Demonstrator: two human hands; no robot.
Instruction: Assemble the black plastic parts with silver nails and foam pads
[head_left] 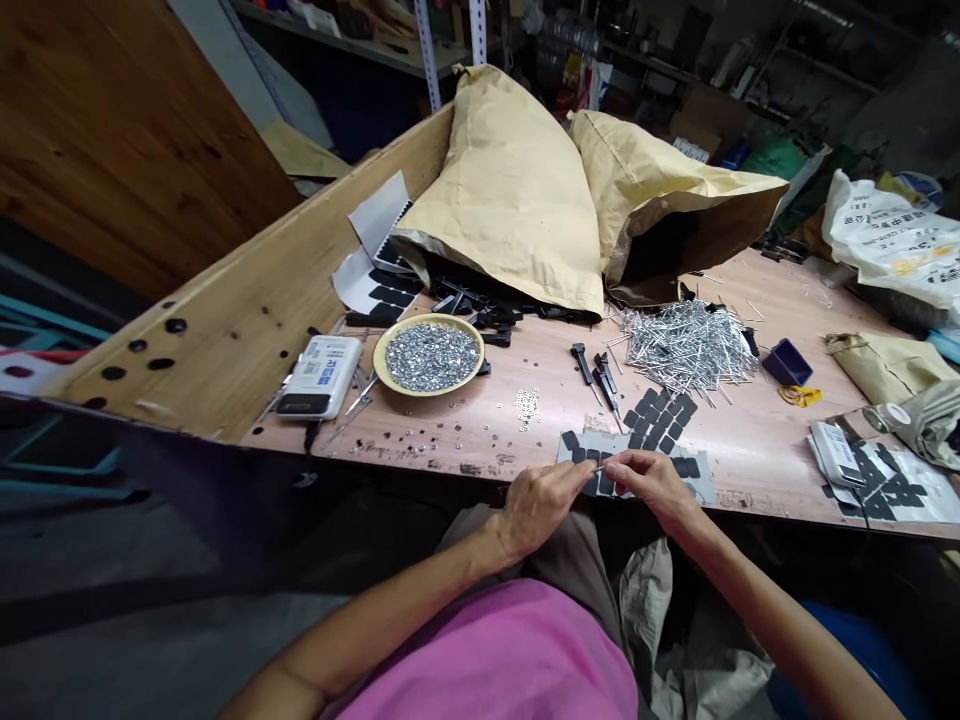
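At the front edge of the table, my left hand (546, 503) and my right hand (654, 484) meet with fingertips pinched. A small thin piece shows between them, too small to name. Under the fingers lies a grey backing sheet (702, 484) with black rounded pads, and more black pads (660, 418) lie just behind it. Black-handled parts with thin metal shafts (606, 385) rest beyond my hands. Farther back is a heap of thin metal rods (686, 345). A yellow bowl (381, 372) full of small metal pieces stands to the left, with tiny washers (527, 405) scattered nearby.
Two large paper sacks (510, 190) lie at the back, black parts spilling from one. A white box-shaped device (321, 375) sits left of the bowl, and another (836, 455) at right. A small blue container (787, 362) stands by the rods. A wooden board (300, 270) walls the left side.
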